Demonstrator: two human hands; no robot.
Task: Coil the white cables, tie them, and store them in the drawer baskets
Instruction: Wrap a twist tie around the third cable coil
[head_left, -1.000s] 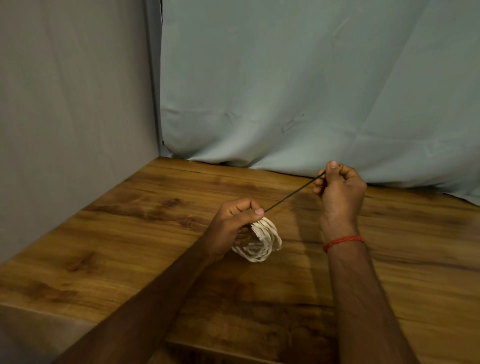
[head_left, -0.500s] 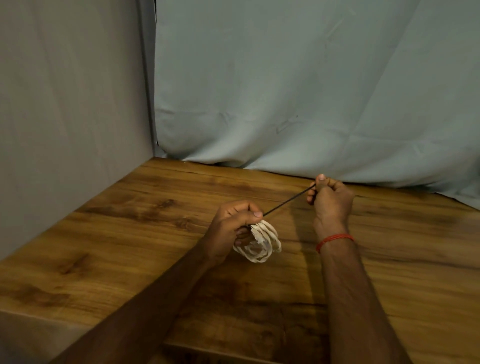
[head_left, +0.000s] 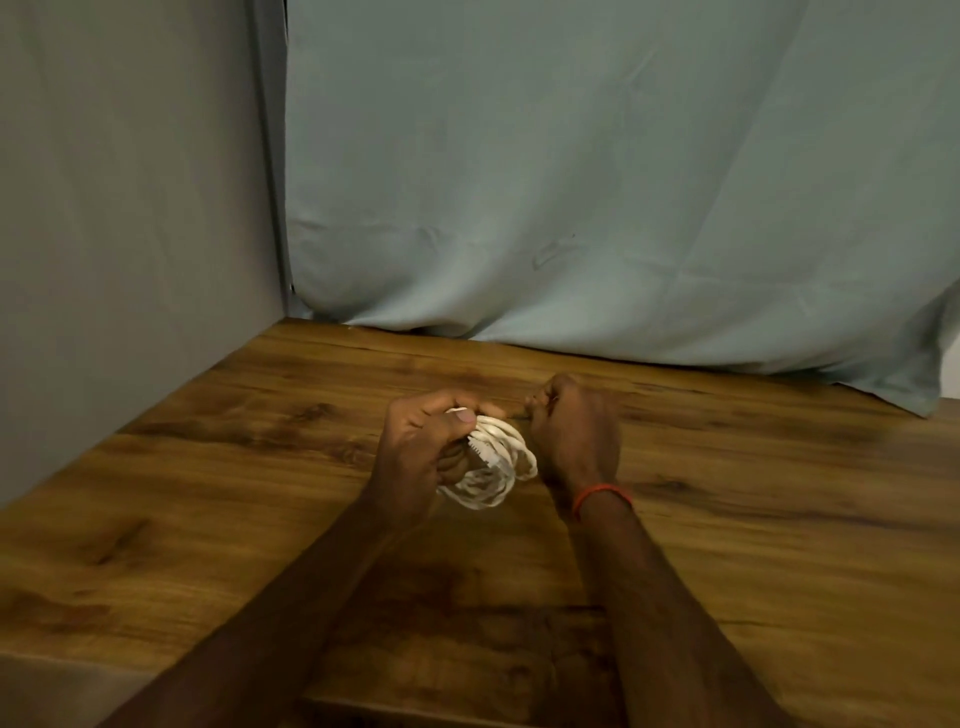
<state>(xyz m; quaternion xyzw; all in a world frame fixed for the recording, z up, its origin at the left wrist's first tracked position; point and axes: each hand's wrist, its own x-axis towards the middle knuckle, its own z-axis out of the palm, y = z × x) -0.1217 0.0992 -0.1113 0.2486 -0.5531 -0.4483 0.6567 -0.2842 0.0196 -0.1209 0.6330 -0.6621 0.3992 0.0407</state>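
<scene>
— Over the middle of the table (head_left: 779, 519), between the two hands: white cable (head_left: 493, 467), wound into a small loose coil of several loops. Looks lifted a little off the wood, though hard to say for sure.

— Held how?

— Gripped by the left hand (head_left: 423, 447) from the left side: fingers curled round the loops, thumb (head_left: 464, 415) pressed across the top. Hides the left part of the coil; leaves the right and lower loops showing.

— And on the other side?

— Right hand (head_left: 576, 439), just beside the coil at its right edge, back of the hand toward the camera. Curled into a tight fist, fingertips pinched on a thin dark strand (head_left: 516, 414). Shows only as a short, faint line between the two hands; too blurred to tell how it joins the coil.

— Anything on the wrists?

— Red thread (head_left: 602, 493) round the right wrist. Both forearms bare, reaching in from the bottom edge.

— Beyond that?

— Brown wood grain with darker streaks under everything. Pale blue-green curtain (head_left: 571, 208) hanging along the far edge of the table, hem touching the wood. Grey wall (head_left: 130, 208) closing off the left side, meeting the curtain in the corner.
</scene>
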